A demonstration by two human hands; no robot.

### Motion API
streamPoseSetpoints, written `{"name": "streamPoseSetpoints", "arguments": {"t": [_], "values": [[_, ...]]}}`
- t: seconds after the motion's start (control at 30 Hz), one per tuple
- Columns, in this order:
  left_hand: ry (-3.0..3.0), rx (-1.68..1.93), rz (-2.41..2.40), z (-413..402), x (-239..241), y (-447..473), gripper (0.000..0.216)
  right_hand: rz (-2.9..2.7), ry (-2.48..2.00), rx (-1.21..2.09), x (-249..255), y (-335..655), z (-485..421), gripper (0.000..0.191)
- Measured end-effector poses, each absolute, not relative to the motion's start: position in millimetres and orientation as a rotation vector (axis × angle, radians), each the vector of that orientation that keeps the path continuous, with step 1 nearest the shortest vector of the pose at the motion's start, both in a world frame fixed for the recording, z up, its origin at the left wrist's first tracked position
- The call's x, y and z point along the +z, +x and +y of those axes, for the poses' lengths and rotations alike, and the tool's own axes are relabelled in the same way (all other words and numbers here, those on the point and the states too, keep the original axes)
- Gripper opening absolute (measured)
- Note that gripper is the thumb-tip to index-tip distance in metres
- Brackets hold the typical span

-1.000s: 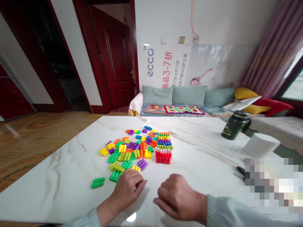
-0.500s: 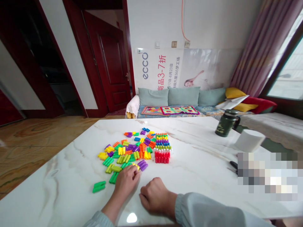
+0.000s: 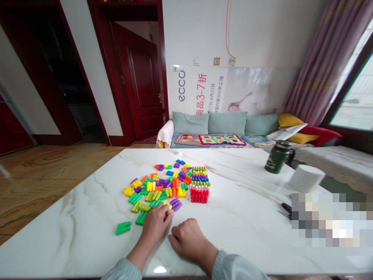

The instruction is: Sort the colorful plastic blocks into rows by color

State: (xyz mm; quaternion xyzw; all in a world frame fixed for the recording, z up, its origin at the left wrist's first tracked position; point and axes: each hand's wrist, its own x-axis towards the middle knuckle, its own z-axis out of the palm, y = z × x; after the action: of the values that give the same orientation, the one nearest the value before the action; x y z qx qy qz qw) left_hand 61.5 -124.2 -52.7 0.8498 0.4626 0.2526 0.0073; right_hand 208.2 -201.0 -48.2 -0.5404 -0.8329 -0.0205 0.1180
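Both hands rest on the white marble-patterned table [image 3: 239, 233]. My left hand [image 3: 157, 222] lies with its fingers curled in, right in front of a yellow plastic piece [image 3: 166, 204] and a purple piece [image 3: 176, 204]; nothing shows in its grip. To its right, my right hand [image 3: 188, 239] is closed in a loose fist, with no thing visible in it. Beyond the left hand spreads a loose pile of coloured tube-like pieces [image 3: 157, 194]. A stack of red pieces [image 3: 199, 196] fronts neat rows of other colours. One green piece [image 3: 123, 228] lies apart at the left.
At the right stand a dark green camouflage mug [image 3: 276, 157] and a white roll [image 3: 307, 178]. Nearby lies a black-handled tool [image 3: 286, 209] beside a blurred-out patch. Behind the table is a sofa with grey-green cushions [image 3: 227, 123].
The view has shifted slightly. My right hand has turned a little and sits slightly closer to my left hand. The pieces stay where they were.
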Motion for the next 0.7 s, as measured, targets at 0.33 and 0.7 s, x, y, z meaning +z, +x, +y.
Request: {"name": "streamPoseSetpoints", "arguments": {"t": [0.33, 0.7], "values": [[2.641, 0.818, 1.439, -124.6, -50.2, 61.7, 0.023, -2.428, -1.573, -0.040, -47.4, 208.1, -199.6, 0.027], [2.626, 0.810, 1.441, -124.8, -50.3, 61.5, 0.024, -2.427, -1.567, -0.040, -50.6, 208.3, -199.5, 0.027]]}}
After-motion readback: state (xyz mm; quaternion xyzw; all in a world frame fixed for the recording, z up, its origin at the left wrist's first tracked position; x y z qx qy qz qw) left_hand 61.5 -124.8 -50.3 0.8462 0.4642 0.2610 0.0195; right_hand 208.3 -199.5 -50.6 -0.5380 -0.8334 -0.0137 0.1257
